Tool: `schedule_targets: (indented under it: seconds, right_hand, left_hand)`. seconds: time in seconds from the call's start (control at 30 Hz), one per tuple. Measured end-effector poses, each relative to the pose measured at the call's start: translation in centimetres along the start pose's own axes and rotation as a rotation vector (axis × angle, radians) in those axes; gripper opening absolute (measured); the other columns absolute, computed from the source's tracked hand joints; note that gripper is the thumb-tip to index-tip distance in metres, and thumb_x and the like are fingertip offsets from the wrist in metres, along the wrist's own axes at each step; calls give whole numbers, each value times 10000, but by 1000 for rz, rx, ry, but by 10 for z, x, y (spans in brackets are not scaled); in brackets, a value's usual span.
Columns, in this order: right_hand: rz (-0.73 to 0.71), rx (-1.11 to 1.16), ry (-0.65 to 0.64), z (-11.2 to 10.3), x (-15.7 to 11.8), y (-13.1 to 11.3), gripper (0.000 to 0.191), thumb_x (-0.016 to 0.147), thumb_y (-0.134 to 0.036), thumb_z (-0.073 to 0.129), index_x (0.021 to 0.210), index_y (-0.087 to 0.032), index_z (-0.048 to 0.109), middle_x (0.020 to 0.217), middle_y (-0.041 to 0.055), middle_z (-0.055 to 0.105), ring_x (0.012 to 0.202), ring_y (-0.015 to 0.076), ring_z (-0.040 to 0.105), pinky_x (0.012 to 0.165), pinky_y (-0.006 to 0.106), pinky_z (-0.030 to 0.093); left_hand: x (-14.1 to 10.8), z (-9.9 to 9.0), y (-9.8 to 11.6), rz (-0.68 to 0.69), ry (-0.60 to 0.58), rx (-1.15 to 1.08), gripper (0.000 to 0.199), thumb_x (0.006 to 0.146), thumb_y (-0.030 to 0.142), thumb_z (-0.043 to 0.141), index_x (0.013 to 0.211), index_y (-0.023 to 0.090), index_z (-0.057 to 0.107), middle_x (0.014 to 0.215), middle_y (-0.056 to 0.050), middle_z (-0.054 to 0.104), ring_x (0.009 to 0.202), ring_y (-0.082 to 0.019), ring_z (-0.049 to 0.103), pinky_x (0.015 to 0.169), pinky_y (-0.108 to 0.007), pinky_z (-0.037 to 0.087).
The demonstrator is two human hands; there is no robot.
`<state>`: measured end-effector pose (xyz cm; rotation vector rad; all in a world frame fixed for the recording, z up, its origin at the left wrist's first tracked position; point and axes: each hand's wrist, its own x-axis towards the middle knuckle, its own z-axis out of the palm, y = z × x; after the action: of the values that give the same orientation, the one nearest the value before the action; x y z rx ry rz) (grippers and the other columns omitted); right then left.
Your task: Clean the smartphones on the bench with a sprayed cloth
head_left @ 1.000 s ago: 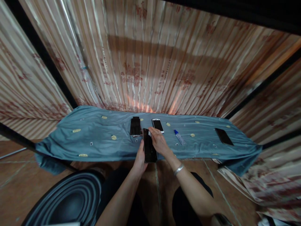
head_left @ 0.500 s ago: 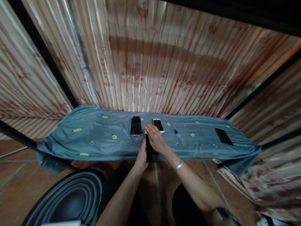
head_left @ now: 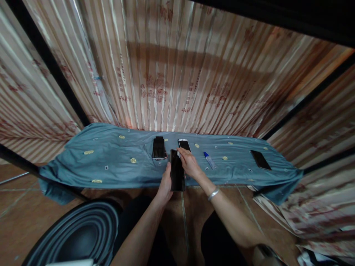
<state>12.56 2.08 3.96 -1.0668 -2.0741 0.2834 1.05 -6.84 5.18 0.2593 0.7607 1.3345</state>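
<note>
My left hand (head_left: 165, 184) is wrapped round the left side of a black smartphone (head_left: 176, 175), held above the front edge of the cloth-covered table. My right hand (head_left: 190, 163) is at the phone's upper right corner, its fingers pressed together round a small pale thing too unclear to name. Just behind lies a white smartphone (head_left: 183, 144), its lower part hidden by my right hand. A dark phone with a raised flap at its far end (head_left: 159, 147) lies to the left. To the right is a clear tube with a blue cap (head_left: 210, 161).
Another black phone (head_left: 260, 160) lies near the right end of the blue patterned cloth (head_left: 111, 155). Black frame bars (head_left: 52, 62) stand at both sides, with a striped curtain (head_left: 172, 74) behind. A round black ribbed seat (head_left: 80, 236) is at lower left.
My right hand has moved from across the top of the held phone to its right edge, uncovering more of its dark surface. My left hand keeps its hold. The view has shifted slightly.
</note>
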Motion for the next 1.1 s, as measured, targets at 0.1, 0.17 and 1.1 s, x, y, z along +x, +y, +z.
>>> schedule_targets:
  seconds: [0.1, 0.17, 1.1]
  right_hand:
    - [121, 81, 71, 3, -1, 3, 409, 926, -167, 391, 1257, -171, 632, 1263, 131, 667, 1178, 232, 619, 1030, 414, 475]
    - [205, 144, 112, 4, 0, 5, 384, 911, -188, 426, 1212, -188, 664, 1218, 112, 696, 1127, 232, 647, 998, 401, 490]
    - [528, 597, 118, 9, -65, -31, 297, 822, -421, 500, 789, -179, 667, 691, -17, 629, 681, 150, 538, 693, 258, 451]
  left_hand:
    - [2, 0, 0, 22, 3, 5, 371, 939, 402, 509, 1075, 110, 694, 821, -90, 757, 756, -201, 728, 728, -305, 579]
    - [4, 0, -1, 12, -14, 11, 388, 928, 421, 520, 1054, 104, 704, 812, -98, 757, 759, -213, 729, 727, -315, 581]
    - [11, -1, 16, -78, -13, -87, 421, 954, 411, 450, 1022, 84, 707, 794, -104, 757, 794, -229, 731, 797, -335, 582]
